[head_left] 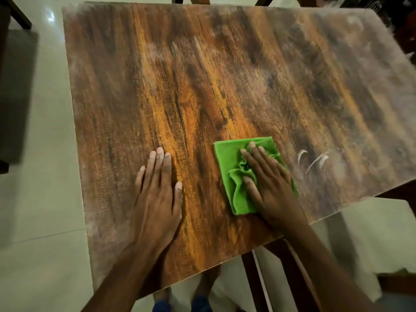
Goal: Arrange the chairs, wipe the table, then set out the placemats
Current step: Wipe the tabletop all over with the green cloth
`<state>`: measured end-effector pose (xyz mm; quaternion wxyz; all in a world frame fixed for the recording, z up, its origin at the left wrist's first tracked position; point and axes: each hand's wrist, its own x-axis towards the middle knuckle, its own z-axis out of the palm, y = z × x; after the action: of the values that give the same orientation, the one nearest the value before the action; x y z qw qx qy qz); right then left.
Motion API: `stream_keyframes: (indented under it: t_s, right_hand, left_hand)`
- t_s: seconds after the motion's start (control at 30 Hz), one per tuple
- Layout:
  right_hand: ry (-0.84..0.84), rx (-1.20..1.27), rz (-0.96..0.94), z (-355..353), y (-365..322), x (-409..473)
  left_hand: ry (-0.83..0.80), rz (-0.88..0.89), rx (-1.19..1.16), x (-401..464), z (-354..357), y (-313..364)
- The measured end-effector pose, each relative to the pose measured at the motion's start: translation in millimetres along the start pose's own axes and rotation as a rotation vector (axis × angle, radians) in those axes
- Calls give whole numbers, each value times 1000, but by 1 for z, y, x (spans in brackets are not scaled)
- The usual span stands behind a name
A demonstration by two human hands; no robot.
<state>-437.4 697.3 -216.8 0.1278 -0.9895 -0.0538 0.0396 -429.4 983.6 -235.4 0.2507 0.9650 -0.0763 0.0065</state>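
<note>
The soft, light green cloth (234, 167), lower right of the frame, bunched under the flat-pressing right hand (270, 183); the left hand (157, 188) lay open, empty, on the tabletop (202, 75).

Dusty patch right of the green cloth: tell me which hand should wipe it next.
Right. The right hand already presses flat on the green cloth, beside the dusty streaks. The left hand lies bare on the table, farther away.

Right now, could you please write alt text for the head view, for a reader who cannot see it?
A person's right hand presses a crumpled green cloth flat against a wooden table, while the left hand rests flat on the bare wood beside it. White smears mark the tabletop to the right of the cloth.
</note>
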Motion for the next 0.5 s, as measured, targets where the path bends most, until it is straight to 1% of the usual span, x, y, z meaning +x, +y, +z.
stream_keyframes:
  t_s: [0.07, 0.13, 0.27, 0.33, 0.43, 0.5]
  right_hand:
    - [25, -36, 38, -9, 33, 4]
    - [39, -40, 79, -15, 51, 0]
    - [39, -68, 133, -12, 44, -27]
    - [23, -57, 138, -10, 36, -43]
    - [4, -69, 129, -10, 34, -56]
    - [-1, -75, 122, -10, 33, -52]
  left_hand:
    - [-12, 9, 48, 0, 2, -3]
    - [-25, 18, 76, 0, 3, -3]
    - [-30, -39, 106, -1, 1, 7]
    - [-29, -46, 108, 0, 4, 27]
    - [-52, 77, 65, 14, 31, 80]
    - [-66, 116, 56, 32, 52, 113]
